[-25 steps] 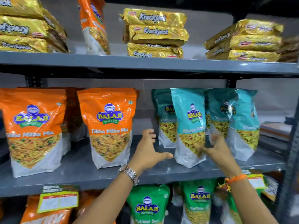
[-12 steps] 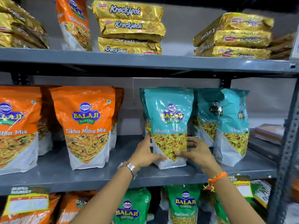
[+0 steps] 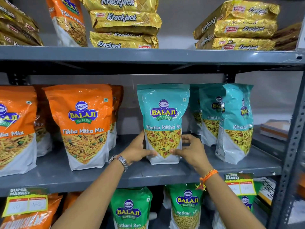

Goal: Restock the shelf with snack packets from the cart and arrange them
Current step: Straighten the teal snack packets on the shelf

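A teal Khatta Mitha Mix packet (image 3: 163,113) stands upright on the middle grey shelf (image 3: 132,177), facing front. My left hand (image 3: 137,150) grips its lower left edge, thumb across the front. My right hand (image 3: 191,150) grips its lower right edge the same way. More teal packets (image 3: 234,123) stand to its right, turned at angles. Orange Tikha Mitha Mix packets (image 3: 82,126) stand to its left. The cart is out of view.
Gold Krackjack packs (image 3: 123,22) are stacked on the top shelf, with one orange packet (image 3: 69,20) among them. Green Ratlami Sev packets (image 3: 130,210) fill the lower shelf. Price tags (image 3: 239,184) hang on the shelf edge. A grey upright post (image 3: 290,146) bounds the right.
Both hands closed on the front teal packet, turned it to face forward and slid it left. The camera moved closer and to the right.
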The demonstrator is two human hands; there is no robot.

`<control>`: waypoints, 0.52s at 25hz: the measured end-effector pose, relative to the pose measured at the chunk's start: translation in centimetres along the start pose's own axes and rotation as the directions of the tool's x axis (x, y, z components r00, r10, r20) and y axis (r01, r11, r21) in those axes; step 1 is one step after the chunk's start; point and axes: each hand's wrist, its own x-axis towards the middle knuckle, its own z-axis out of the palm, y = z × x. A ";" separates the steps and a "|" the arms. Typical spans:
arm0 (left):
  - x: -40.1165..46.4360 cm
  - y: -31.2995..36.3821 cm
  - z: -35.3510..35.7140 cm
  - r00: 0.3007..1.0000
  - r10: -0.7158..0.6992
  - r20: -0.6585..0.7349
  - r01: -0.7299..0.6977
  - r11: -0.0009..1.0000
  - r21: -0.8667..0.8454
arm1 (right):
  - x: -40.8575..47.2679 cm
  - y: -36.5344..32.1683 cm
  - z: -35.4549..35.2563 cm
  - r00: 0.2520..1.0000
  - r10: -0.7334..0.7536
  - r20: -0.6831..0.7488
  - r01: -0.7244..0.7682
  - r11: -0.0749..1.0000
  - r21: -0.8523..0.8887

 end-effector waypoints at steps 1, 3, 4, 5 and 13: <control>-0.1 0.0 0.0 1.000 -0.017 -0.007 0.017 1.000 0.020 | -0.3 -0.5 -0.2 1.000 0.008 0.000 -0.008 1.000 -0.009; -0.8 0.5 0.4 0.997 -0.034 -0.066 0.037 0.998 0.046 | -1.1 -1.3 -1.2 1.000 0.014 -0.024 -0.015 0.999 -0.040; -1.3 0.9 0.9 0.987 -0.025 -0.157 0.033 0.998 0.052 | -1.7 -1.3 -2.4 0.998 -0.001 -0.070 -0.001 0.999 -0.036; -2.1 1.5 1.6 0.955 -0.004 -0.298 0.024 0.998 0.063 | -2.6 -1.3 -4.1 0.987 -0.036 -0.155 0.034 0.999 -0.021; -1.6 11.0 11.9 0.748 0.380 -0.543 -0.381 0.917 0.118 | -4.6 3.5 -17.9 0.813 -0.116 -0.571 -0.186 0.878 -0.442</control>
